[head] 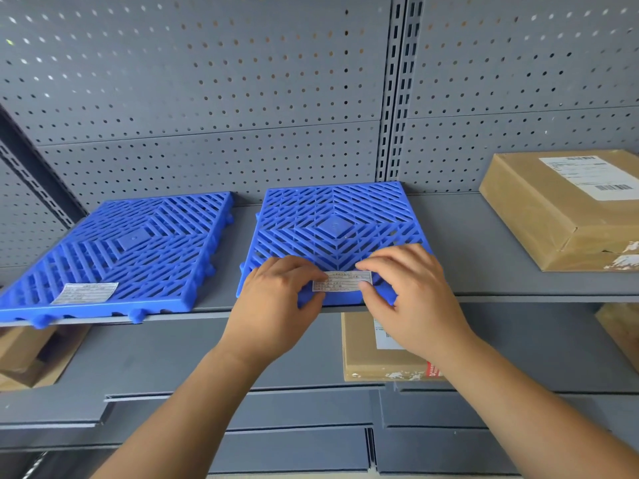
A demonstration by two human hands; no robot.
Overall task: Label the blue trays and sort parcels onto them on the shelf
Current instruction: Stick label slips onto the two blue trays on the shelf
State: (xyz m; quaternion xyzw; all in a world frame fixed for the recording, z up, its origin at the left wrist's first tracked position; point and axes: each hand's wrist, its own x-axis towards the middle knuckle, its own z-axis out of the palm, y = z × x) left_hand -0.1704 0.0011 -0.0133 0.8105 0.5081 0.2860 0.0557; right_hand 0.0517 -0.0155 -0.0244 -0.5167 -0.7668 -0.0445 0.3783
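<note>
Lower centre: white label [342,281] lying crosswise along near edge of blue tray [337,229], left end pinched by left hand [276,302], right end by right hand [408,295], both equally near.

We see soft, even, fairly bright light, without glare. Small pale spots shine through the pegboard [207,81] holes at upper left. Wide-angle distortion bends the shelf [460,243] edge toward the sides. The central label [342,281] print blurs, unreadable.
</note>
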